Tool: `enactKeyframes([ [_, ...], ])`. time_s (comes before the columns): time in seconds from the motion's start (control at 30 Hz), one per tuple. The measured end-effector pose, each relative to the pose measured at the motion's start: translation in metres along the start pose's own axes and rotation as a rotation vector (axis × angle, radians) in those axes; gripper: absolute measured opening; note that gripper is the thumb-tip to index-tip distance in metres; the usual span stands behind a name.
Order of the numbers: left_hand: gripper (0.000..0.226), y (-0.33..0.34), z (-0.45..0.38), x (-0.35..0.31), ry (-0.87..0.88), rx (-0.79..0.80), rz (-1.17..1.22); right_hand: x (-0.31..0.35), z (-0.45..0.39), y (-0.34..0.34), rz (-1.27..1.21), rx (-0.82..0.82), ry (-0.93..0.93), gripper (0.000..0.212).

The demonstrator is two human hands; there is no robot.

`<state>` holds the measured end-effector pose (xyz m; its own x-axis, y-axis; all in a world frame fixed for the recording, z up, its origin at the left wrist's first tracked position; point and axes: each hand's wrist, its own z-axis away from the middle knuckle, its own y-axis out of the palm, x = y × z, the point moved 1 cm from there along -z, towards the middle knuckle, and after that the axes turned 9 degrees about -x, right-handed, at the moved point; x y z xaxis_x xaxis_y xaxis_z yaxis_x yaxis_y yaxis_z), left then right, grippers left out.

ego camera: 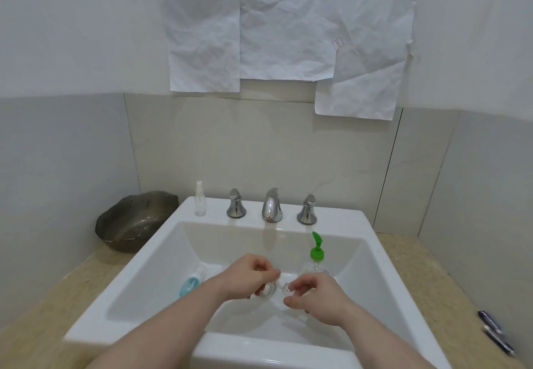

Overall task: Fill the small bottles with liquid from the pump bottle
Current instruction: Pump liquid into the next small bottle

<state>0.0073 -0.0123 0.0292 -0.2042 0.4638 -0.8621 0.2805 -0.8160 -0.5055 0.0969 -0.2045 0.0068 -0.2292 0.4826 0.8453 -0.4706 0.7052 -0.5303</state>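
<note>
Both hands meet low over the sink basin (161, 276). My left hand (248, 277) is closed around a small clear bottle (268, 290), which is blurred and mostly hidden by the fingers. My right hand (317, 296) pinches a small clear cap-like piece (287, 287) right beside the bottle's top. The pump bottle (316, 256), clear with a green pump head, stands upright in the basin just behind my right hand. A small bottle with blue liquid (191, 282) lies on its side in the basin to the left. A clear spray bottle (200, 199) stands on the sink's back rim.
A chrome faucet (272, 205) with two handles (236, 204) (307, 210) sits at the back of the sink. A dark glass bowl (129, 221) rests on the beige counter at the left. Two dark pens (494, 332) lie on the counter at the right.
</note>
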Motion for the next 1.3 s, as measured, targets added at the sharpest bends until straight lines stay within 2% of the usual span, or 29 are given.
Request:
enactKeyframes([
  [0.13,0.044,0.0,0.0,0.001,-0.057,-0.057,-0.105,0.003,0.001,-0.001,0.002,-0.003,-0.007,0.025],
  [0.33,0.042,-0.012,-0.003,0.006,-0.174,-0.169,-0.176,0.003,0.004,-0.006,0.058,0.022,-0.018,0.027],
  [0.5,0.037,-0.012,0.002,0.015,-0.232,-0.063,-0.523,0.006,0.005,-0.004,0.028,0.006,0.006,0.023],
  [0.7,0.025,-0.015,0.003,0.022,-0.354,0.044,-0.692,0.007,0.006,-0.005,0.006,0.009,0.019,0.024],
  [0.83,0.024,-0.015,0.002,0.029,-0.375,0.086,-0.748,0.008,0.007,-0.006,-0.002,0.008,0.016,0.024],
  [0.9,0.026,-0.016,0.0,0.03,-0.363,0.052,-0.74,0.008,0.007,-0.006,-0.019,0.002,0.016,0.023],
  [1.0,0.033,-0.018,-0.004,0.028,-0.261,-0.105,-0.706,0.01,0.008,-0.007,-0.069,-0.033,0.008,0.021],
  [1.1,0.038,-0.019,-0.008,0.023,-0.144,-0.323,-0.518,0.013,0.009,-0.008,-0.118,-0.076,-0.017,0.019],
  [1.13,0.035,-0.019,-0.008,0.021,-0.107,-0.348,-0.418,0.014,0.009,-0.009,-0.129,-0.088,-0.022,0.019],
  [1.23,0.01,-0.01,-0.005,0.01,0.009,-0.225,-0.165,0.017,0.009,-0.01,-0.142,-0.099,-0.002,0.032],
  [1.3,0.011,-0.003,0.002,0.002,0.043,-0.094,-0.065,0.018,0.009,-0.009,-0.151,-0.08,0.021,0.039],
])
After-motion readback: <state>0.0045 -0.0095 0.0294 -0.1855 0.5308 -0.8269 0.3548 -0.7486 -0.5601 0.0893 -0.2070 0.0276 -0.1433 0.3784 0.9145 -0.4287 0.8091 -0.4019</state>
